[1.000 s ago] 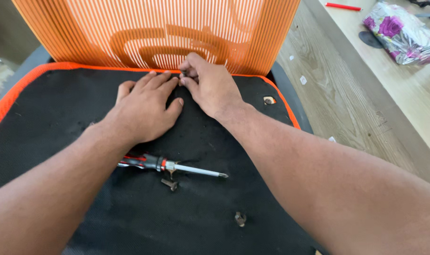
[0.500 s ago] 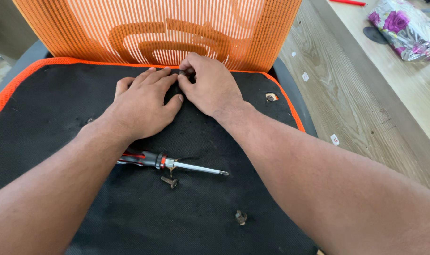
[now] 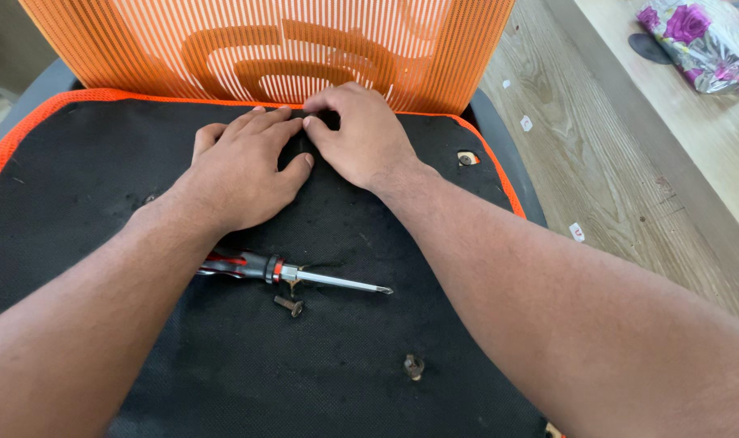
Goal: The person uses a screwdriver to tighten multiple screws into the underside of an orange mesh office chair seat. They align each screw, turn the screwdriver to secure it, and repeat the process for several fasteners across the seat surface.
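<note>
Chair seat, black mesh with an orange border, fills most of your view, and the orange mesh backrest stands up along its far edge. Both your hands are at that joint where seat meets back. Your left hand lies palm down on the black fabric, fingers stretched out flat and together, gripping nothing, with the fingertips reaching the orange trim. Your right hand is just beside it, touching it at the thumb, fingers curled down and pinched at the seam; can't tell if there's anything between them, whatever's there is hidden under the fingers.

Nearer to you on the seat there's a Phillips screwdriver with a red and black handle, lying flat, tip pointing right, handle partly under your left forearm. A short dark bolt lies just beside its shaft, and another bolt lies further toward you, well apart. Off to the right is a wooden floor with a few small white scraps, plus a flowered plastic bag at the top corner.
</note>
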